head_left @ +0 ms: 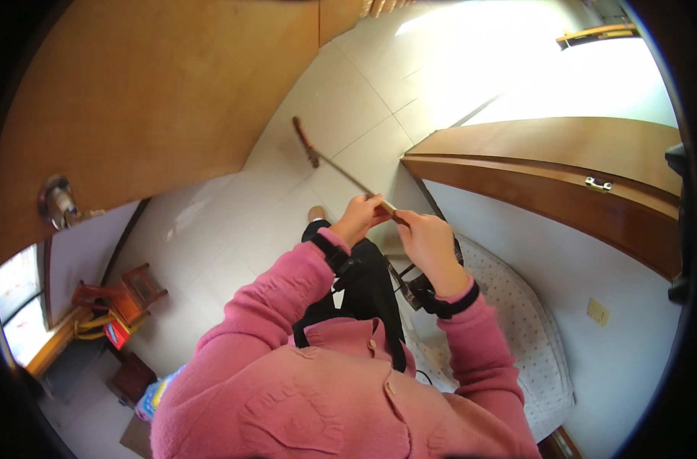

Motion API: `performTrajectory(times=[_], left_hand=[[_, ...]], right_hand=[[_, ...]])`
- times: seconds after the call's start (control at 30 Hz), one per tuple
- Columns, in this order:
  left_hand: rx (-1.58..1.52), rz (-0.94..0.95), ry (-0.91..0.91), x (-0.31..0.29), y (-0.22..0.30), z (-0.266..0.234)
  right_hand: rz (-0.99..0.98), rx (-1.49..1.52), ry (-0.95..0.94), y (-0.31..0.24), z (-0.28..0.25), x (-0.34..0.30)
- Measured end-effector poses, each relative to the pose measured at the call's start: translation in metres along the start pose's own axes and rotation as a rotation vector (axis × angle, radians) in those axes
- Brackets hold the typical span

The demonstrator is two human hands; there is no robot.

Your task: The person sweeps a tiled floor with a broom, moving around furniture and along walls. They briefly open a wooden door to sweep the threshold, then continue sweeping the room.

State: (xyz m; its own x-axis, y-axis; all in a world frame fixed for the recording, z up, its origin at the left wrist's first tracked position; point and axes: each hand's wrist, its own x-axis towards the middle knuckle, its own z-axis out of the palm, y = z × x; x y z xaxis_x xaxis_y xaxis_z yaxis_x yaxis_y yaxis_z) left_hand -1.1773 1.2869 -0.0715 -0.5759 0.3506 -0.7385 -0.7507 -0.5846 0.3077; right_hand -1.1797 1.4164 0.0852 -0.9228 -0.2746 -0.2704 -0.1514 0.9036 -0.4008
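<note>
Both of my hands are closed around the pole of a long-handled floor mop or broom (341,170); which of the two it is I cannot tell. A narrow reddish-brown head (305,142) lies across its far end, down at the floor. My left hand (356,219) grips the pole lower down, nearer to that head. Right behind it, my right hand (428,243) wraps the upper end. The pole slants away from me to the far left. Both wrists wear black straps over pink sleeves.
A wooden door (157,84) with a metal knob (59,203) stands open at the left. On the right is a wooden door frame (547,168) with a strike plate. Small wooden stools (138,292) sit at the lower left. Beside my right arm is a dotted, cloth-covered surface (528,321).
</note>
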Motion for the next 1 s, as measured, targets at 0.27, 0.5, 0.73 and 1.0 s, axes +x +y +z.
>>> performTrajectory(times=[0.27,0.5,0.73,1.0], left_hand=[[0.021,-0.012,0.117,0.06,0.067,-0.031],[0.026,-0.061,-0.029,0.159,0.119,0.044],[0.096,-0.1,-0.144,0.258,0.155,0.133],[0.211,-0.111,-0.19,0.242,0.19,0.161]], right_hand=[[-0.026,0.012,-0.129,0.017,0.027,0.113],[0.172,-0.077,-0.099,0.073,-0.025,0.194],[0.317,-0.221,0.032,0.124,-0.065,0.247],[0.319,-0.178,0.137,0.108,-0.094,0.25]])
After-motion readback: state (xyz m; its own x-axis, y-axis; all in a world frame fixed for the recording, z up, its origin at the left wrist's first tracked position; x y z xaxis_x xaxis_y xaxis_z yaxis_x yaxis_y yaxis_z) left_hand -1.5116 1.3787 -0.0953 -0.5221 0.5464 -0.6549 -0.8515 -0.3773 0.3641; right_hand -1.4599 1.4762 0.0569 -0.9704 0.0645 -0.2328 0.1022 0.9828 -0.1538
